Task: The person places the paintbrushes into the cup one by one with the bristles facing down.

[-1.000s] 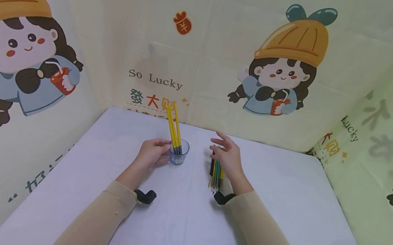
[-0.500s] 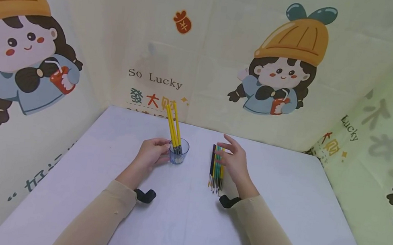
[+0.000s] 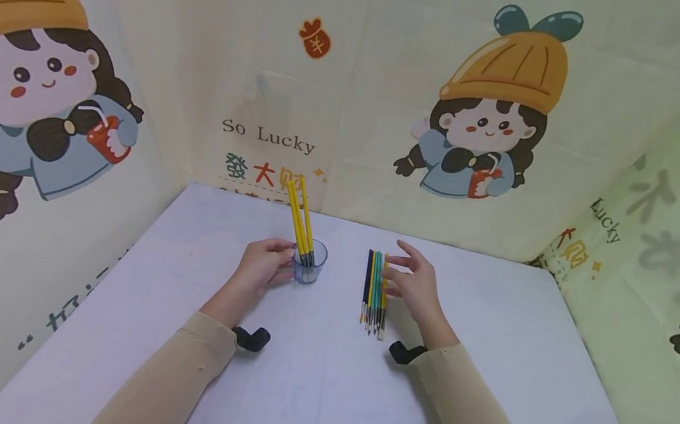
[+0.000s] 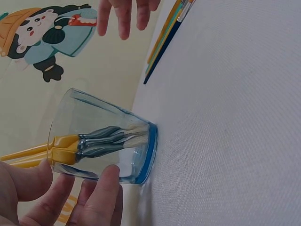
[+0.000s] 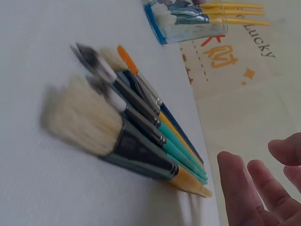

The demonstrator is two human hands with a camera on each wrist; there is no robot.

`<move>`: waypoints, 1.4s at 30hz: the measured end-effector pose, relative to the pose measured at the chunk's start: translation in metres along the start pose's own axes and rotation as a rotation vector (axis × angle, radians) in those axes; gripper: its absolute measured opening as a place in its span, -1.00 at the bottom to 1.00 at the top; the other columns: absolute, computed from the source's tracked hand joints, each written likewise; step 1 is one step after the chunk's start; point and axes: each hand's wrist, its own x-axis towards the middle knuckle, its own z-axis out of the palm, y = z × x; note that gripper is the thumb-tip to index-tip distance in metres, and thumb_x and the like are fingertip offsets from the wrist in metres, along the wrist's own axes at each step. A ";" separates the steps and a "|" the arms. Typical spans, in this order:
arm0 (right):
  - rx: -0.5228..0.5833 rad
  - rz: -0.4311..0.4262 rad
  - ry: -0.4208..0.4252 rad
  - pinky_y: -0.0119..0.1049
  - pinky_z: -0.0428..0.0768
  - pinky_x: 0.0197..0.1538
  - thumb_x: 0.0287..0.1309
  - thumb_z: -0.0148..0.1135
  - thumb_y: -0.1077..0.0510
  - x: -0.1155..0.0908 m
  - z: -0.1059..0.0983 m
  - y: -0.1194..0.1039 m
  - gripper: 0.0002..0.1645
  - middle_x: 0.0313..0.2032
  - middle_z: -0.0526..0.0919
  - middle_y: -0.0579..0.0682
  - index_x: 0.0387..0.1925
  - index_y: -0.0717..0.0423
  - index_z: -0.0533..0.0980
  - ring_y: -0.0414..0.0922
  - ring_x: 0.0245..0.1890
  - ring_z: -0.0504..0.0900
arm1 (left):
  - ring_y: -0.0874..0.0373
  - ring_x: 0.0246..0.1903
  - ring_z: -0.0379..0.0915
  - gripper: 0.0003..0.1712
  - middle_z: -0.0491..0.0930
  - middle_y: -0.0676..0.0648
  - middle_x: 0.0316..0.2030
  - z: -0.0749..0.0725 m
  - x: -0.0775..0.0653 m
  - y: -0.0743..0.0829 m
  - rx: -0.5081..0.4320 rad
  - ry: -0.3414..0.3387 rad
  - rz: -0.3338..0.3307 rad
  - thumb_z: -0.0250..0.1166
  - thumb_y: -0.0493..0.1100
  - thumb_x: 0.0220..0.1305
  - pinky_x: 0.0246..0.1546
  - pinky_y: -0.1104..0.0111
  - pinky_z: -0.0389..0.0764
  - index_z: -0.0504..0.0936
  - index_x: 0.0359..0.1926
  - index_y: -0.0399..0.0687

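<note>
Cream cloth (image 3: 389, 57) with cartoon figures (image 3: 491, 117) backs a white table (image 3: 294, 389).

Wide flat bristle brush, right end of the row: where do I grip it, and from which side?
I'd pinch the wide flat bristle brush by its yellow handle, coming from above and the right with the right hand. It lies rightmost, with teal-handled brushes close along its left side; its broad bristles are at the near end, away from this hold.

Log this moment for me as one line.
left hand: grips clear blue-based tumbler | tumbler: upright, yellow-handled paintbrushes inside, bristles down | right hand: holds nothing, near loose dark-, teal- and yellow-handled paintbrushes on white table
</note>
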 end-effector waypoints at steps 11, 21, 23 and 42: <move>-0.126 0.048 0.041 -0.10 0.90 -0.16 0.40 0.31 0.27 -0.002 -0.010 0.007 -0.11 0.29 0.64 0.17 0.65 -0.17 0.26 0.06 -0.08 0.85 | -0.06 0.23 0.57 -0.65 0.54 -0.20 0.26 -0.001 0.001 -0.002 0.004 -0.004 0.018 0.28 -0.17 0.60 0.25 0.12 0.78 0.65 0.31 -0.03; -0.172 0.098 0.027 -0.16 0.89 -0.21 0.36 0.41 0.22 -0.002 -0.013 0.013 -0.10 0.24 0.67 0.20 0.63 -0.11 0.29 0.01 -0.12 0.82 | -0.07 0.25 0.56 -0.64 0.54 -0.20 0.27 -0.001 0.002 -0.003 0.005 -0.009 0.019 0.27 -0.18 0.60 0.23 0.14 0.79 0.64 0.32 -0.02; -0.188 0.123 0.026 -0.19 0.89 -0.20 0.36 0.44 0.21 -0.003 -0.013 0.011 -0.11 0.21 0.68 0.20 0.62 -0.12 0.31 0.01 -0.12 0.81 | -0.07 0.24 0.57 -0.64 0.54 -0.20 0.27 -0.001 0.002 -0.003 0.009 -0.010 0.023 0.27 -0.17 0.60 0.23 0.14 0.79 0.64 0.32 -0.03; -0.370 0.245 -0.027 -0.37 0.79 -0.29 0.31 0.52 0.15 0.002 -0.001 0.000 -0.12 0.00 0.65 0.15 0.58 -0.09 0.37 -0.06 -0.41 0.71 | -0.05 0.20 0.57 -0.66 0.56 -0.19 0.25 -0.001 0.002 -0.001 -0.001 -0.009 0.014 0.28 -0.19 0.58 0.21 0.11 0.80 0.66 0.29 -0.04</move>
